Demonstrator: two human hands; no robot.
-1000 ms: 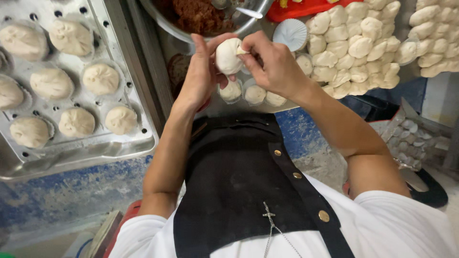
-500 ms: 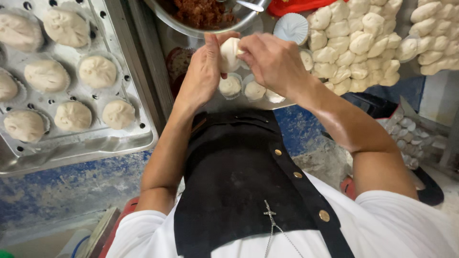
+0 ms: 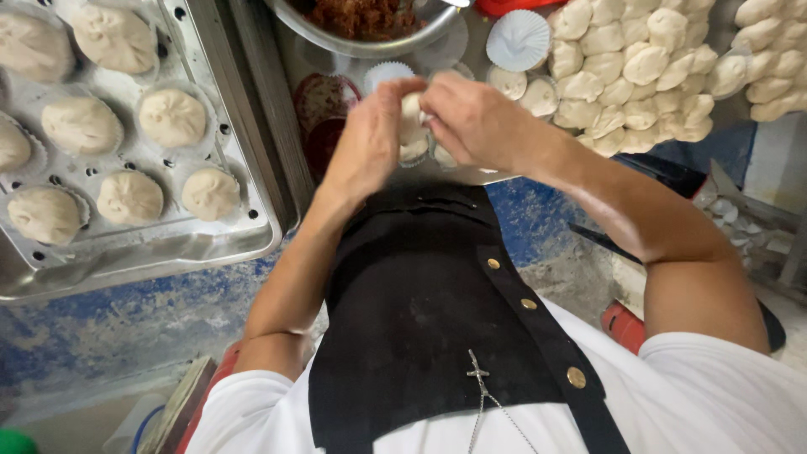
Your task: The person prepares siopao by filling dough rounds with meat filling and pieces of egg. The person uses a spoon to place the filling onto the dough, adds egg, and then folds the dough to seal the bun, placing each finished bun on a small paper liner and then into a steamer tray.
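Note:
A round piece of white dough (image 3: 411, 116) sits between both my hands, just in front of my chest. My left hand (image 3: 366, 143) cups it from the left with the fingers curled round it. My right hand (image 3: 476, 120) pinches its top from the right. Most of the dough is hidden by my fingers. Two or three small dough pieces (image 3: 415, 151) lie on the table directly under my hands.
A perforated metal tray (image 3: 160, 244) at left carries several filled buns (image 3: 172, 118) on paper liners. A steel bowl (image 3: 370, 46) of dark red-brown filling stands ahead. Several dough pieces (image 3: 639, 67) and a white paper cup liner (image 3: 519, 39) lie at upper right.
My hands with the dough have come down and closer to my chest. My fingers have closed further round the dough, hiding more of it.

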